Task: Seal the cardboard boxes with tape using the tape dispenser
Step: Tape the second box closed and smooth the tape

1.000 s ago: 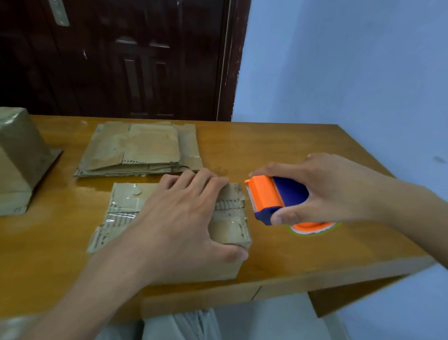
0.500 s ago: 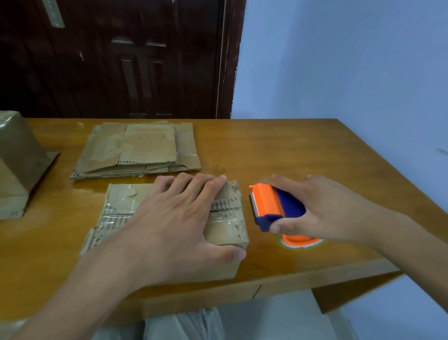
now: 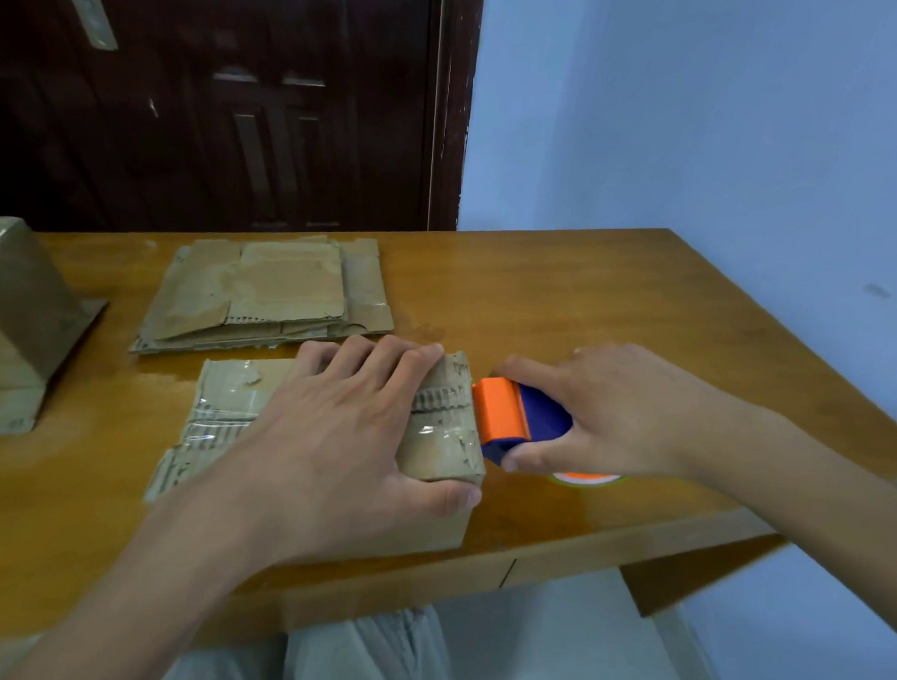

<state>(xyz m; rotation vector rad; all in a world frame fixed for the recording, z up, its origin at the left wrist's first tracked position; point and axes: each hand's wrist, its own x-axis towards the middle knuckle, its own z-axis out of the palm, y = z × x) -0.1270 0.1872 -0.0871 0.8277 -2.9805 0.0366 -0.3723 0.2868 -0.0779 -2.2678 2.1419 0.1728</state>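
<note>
We are pressing our left hand [image 3: 329, 437], fingers spread, on the cardboard box [image 3: 442, 442] at frame centre. Our right hand [image 3: 613, 414] is gripping the tape dispenser [image 3: 515, 414], fingers curled round it, touching the box's right edge.

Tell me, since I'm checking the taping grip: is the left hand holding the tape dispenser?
No, the right hand grips the tape dispenser, while the left hand presses on the cardboard box.

Both hands low over the work, forearms reaching in from the near edge.
Left hand [image 3: 339, 438] lies flat, fingers spread, thumb hooked down; right hand [image 3: 607, 413] curls in a grip, thumb underneath.
</note>
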